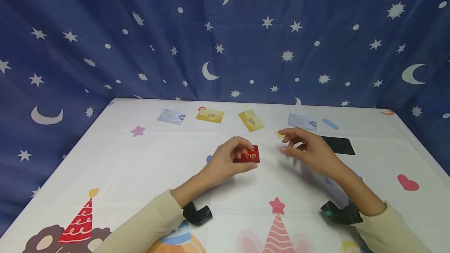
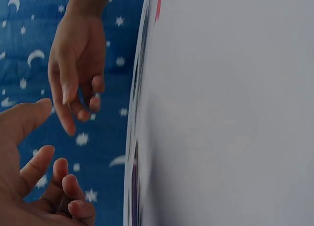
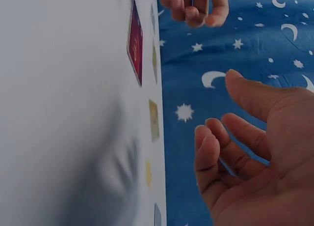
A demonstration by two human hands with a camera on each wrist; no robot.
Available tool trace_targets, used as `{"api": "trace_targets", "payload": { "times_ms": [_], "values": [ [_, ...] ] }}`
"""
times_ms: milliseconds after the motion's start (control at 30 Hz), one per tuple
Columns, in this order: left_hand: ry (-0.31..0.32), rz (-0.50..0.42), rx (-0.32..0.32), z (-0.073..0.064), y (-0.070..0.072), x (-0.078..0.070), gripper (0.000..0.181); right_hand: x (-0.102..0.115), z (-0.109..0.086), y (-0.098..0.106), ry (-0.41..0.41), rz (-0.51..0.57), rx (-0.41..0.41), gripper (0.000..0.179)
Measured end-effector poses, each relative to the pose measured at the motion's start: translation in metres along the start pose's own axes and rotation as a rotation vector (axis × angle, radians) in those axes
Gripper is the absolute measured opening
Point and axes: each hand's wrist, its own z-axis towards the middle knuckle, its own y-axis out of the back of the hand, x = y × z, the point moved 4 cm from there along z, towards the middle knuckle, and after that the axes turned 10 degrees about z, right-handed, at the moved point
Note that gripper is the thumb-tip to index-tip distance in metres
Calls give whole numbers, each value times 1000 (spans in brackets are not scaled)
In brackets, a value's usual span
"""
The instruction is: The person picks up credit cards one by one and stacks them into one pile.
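Note:
In the head view a red VIP card [image 1: 252,157] lies on the white tablecloth, partly hidden by my left hand [image 1: 226,158]. The right wrist view shows a gap between this card [image 3: 135,46] and the left fingers above it, which are loosely bent and hold nothing. To the right, my right hand [image 1: 309,149] hovers over the table with relaxed, slightly bent fingers and nothing in them. Just beyond it lies a silver card [image 1: 301,122], and a black card [image 1: 340,145] is partly covered by that hand.
Along the far side lie another silver card [image 1: 171,116] and two gold cards, one straight [image 1: 210,115] and one turned [image 1: 251,120]. A pale, bluish card-like shape [image 1: 331,182] shows partly beneath the right forearm. A blue star-and-moon curtain [image 1: 246,38] hangs behind the table.

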Motion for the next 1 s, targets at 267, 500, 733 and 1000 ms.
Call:
{"api": "trace_targets", "payload": {
  "times_ms": [267,500,733,1000],
  "values": [
    [-93,55,65,3,-47,-24,39,-12,-24,18,66,-94,-71,39],
    [-180,119,90,13,-79,-36,42,-19,-46,30,82,-62,-117,33],
    [-214,152,112,29,-104,-39,42,-34,-65,43,77,-8,-185,31],
    [-219,189,138,43,-123,-44,43,-55,-79,54,4,-59,-204,33]
  ]
}}
